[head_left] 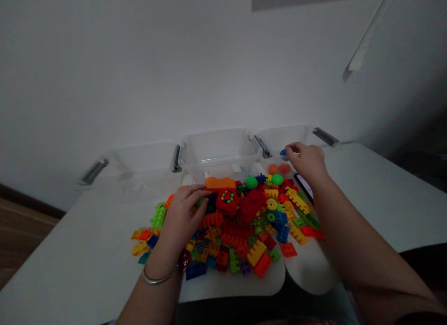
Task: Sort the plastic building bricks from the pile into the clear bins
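Bricks [237, 239] of studded, blocky plastic

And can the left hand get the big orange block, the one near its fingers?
Probably yes: the left hand is right beside the orange block, and nothing seems to lie on the block's top.

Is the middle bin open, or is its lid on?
Open. The middle bin has no lid across its top; the view runs over its front edge to its inner back wall.
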A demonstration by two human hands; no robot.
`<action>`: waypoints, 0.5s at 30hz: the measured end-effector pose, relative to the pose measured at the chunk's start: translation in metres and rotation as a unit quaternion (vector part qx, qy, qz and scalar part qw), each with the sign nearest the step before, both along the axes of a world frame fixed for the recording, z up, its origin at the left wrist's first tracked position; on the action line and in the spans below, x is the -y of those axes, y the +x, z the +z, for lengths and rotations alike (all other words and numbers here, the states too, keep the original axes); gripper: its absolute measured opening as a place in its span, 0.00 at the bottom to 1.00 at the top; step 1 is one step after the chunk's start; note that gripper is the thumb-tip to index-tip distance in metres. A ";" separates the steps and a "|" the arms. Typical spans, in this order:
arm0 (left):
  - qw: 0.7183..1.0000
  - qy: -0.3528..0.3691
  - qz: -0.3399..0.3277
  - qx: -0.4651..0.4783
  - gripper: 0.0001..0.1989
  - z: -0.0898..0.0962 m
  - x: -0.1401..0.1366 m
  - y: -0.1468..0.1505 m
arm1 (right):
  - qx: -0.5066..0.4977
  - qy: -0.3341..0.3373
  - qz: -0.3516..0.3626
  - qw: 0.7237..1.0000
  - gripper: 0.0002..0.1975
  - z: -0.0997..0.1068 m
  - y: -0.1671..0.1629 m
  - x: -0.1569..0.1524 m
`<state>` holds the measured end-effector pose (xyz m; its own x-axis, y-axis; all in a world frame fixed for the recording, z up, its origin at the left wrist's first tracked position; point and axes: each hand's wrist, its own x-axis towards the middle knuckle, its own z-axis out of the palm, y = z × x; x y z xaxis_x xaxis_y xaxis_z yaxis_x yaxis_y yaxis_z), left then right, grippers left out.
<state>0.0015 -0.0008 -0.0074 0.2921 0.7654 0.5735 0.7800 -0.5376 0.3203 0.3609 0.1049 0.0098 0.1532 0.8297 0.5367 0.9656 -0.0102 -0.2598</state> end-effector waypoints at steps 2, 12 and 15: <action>1.000 -0.001 0.001 -0.001 0.11 0.000 0.000 0.000 | 0.019 -0.013 -0.006 1.000 0.20 0.002 -0.001 0.002; 1.000 0.003 0.001 -0.005 0.11 0.001 0.001 0.001 | -0.033 0.002 0.032 0.999 0.18 0.004 0.002 0.003; 1.000 -0.003 0.002 -0.003 0.11 0.002 0.001 0.001 | -0.107 0.115 0.076 0.985 0.17 0.011 -0.007 0.017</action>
